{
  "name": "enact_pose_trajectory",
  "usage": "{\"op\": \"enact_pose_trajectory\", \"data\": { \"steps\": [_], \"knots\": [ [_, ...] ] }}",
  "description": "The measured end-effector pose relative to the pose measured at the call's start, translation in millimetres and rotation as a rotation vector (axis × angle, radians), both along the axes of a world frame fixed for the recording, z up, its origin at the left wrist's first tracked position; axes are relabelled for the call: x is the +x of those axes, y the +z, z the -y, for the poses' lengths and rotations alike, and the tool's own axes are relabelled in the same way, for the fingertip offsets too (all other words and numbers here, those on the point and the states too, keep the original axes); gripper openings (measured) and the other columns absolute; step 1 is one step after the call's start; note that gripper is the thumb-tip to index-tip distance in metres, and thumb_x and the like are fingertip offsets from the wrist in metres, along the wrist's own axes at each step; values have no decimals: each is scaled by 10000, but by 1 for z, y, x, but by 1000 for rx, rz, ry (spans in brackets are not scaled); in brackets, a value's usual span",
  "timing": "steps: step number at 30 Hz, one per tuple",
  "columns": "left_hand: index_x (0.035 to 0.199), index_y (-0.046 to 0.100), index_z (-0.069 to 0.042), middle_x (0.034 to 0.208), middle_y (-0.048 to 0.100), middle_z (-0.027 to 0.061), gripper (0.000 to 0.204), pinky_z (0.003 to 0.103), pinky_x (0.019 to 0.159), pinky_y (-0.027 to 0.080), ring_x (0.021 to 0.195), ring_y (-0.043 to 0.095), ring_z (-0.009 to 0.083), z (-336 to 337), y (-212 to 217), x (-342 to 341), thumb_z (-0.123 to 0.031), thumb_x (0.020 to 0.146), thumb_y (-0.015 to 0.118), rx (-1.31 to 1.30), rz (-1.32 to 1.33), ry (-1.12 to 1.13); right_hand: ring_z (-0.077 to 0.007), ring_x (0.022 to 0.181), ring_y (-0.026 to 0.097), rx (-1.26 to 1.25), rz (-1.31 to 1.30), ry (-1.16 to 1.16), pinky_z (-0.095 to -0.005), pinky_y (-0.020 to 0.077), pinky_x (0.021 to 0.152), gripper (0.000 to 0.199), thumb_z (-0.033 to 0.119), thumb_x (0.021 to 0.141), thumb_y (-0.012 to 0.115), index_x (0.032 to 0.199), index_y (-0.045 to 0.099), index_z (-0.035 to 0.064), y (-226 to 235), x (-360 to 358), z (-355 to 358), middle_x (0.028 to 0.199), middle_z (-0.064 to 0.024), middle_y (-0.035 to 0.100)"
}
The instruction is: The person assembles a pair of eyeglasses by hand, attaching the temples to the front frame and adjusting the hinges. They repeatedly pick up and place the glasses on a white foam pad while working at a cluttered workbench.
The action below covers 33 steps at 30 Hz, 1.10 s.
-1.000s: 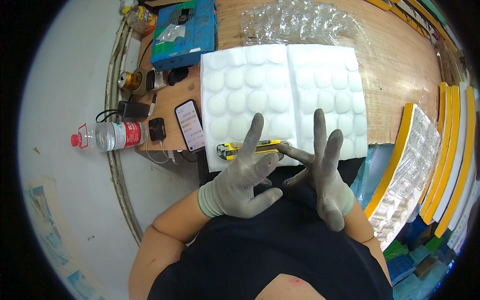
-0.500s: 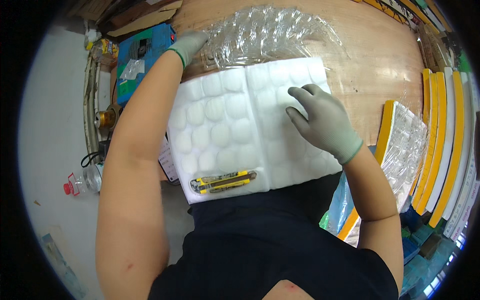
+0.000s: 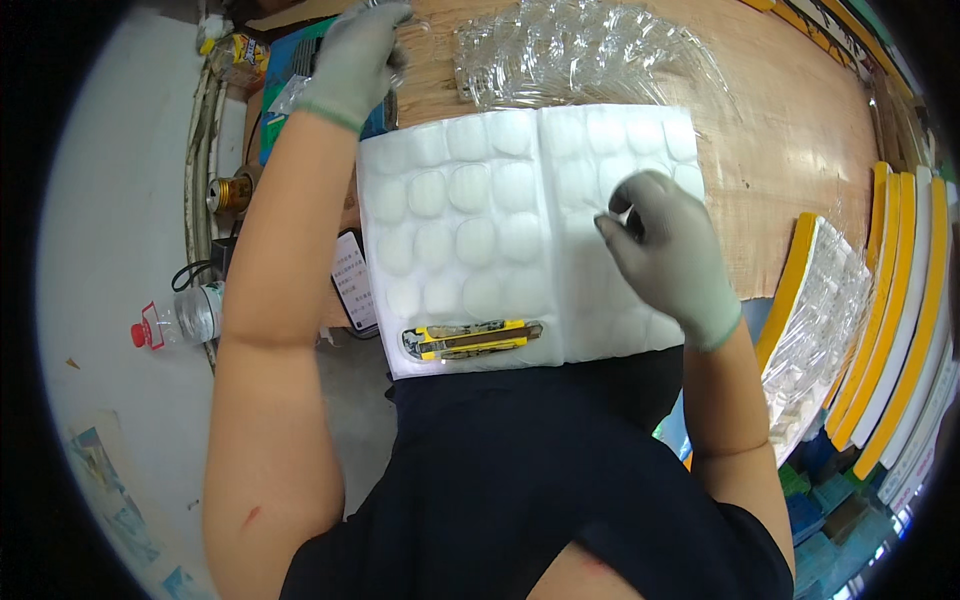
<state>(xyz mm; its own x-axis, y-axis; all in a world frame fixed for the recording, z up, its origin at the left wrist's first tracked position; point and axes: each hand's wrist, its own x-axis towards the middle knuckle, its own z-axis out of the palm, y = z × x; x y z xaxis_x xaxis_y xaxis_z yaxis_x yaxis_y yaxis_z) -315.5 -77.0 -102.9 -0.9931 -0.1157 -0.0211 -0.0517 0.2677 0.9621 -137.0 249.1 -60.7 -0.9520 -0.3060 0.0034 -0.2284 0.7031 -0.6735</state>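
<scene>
A white sheet with rows of rounded pads (image 3: 475, 190) lies over the near table edge and my lap. On its lower left part rests a yellow and black utility knife (image 3: 475, 340). My left hand (image 3: 355, 60), in a pale grey glove, is raised beyond the sheet's far left corner with fingers curled; a faint clear piece shows at its fingertips, too unclear to name. My right hand (image 3: 675, 250), gloved too, is over the sheet's right half, thumb and fingers drawn together; what lies between them is hidden. A row of clear plastic pieces (image 3: 570, 55) lies beyond the sheet.
At the left, a phone (image 3: 352, 280) lies beside the sheet, with a clear bottle (image 3: 190, 318) and a gold can (image 3: 230, 195) farther out. A blue box (image 3: 290, 75) stands behind my left hand. Yellow-edged white panels (image 3: 880, 300) stand at the right.
My left hand has left the clear plastic row, moving up and leftward. My right hand's fingers have curled together. The whole view has shifted slightly.
</scene>
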Motion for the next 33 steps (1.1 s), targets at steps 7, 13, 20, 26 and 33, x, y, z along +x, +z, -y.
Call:
{"op": "enact_pose_trajectory", "data": {
  "steps": [7, 13, 20, 26, 33],
  "knots": [
    [1243, 648, -25, 1038, 698, 69, 249, 289, 836, 548, 913, 655, 126, -27, 74, 211, -131, 1022, 605, -140, -252, -226, -224, 790, 704, -404, -1, -55, -315, 548, 709, 143, -58, 781, 745, 858, 635, -10, 16, 85, -39, 903, -152, 710],
    [1376, 580, -23, 954, 708, 134, 395, 318, 776, 562, 827, 697, 217, -65, 65, 280, -73, 986, 615, -126, -298, -497, -292, 747, 692, -127, -137, 187, -349, 543, 670, 183, -49, 748, 762, 844, 621, 16, 38, 95, -57, 865, -143, 692],
    [1371, 542, 22, 859, 717, 134, 417, 356, 687, 569, 737, 716, 285, -87, 71, 312, -124, 985, 602, -247, -259, -635, -289, 680, 677, -257, -295, 279, -375, 532, 607, 274, -45, 745, 752, 996, 665, 21, 30, 133, -32, 846, -133, 694],
    [1225, 551, 60, 825, 702, 160, 280, 350, 700, 564, 737, 719, 289, -101, 76, 322, -121, 1012, 554, -284, -285, -567, -199, 738, 691, -534, -346, -108, -275, 529, 627, 221, -73, 829, 702, 1045, 683, -28, 21, 159, 26, 912, -153, 713],
    [1071, 549, 36, 796, 688, 116, 212, 297, 671, 529, 690, 664, 181, -81, 87, 318, -174, 1039, 540, -62, -102, -670, -115, 718, 583, -869, -19, -86, -242, 470, 646, 231, 46, 920, 673, 1109, 578, -46, 25, 149, 40, 948, -93, 607]
  ]
}}
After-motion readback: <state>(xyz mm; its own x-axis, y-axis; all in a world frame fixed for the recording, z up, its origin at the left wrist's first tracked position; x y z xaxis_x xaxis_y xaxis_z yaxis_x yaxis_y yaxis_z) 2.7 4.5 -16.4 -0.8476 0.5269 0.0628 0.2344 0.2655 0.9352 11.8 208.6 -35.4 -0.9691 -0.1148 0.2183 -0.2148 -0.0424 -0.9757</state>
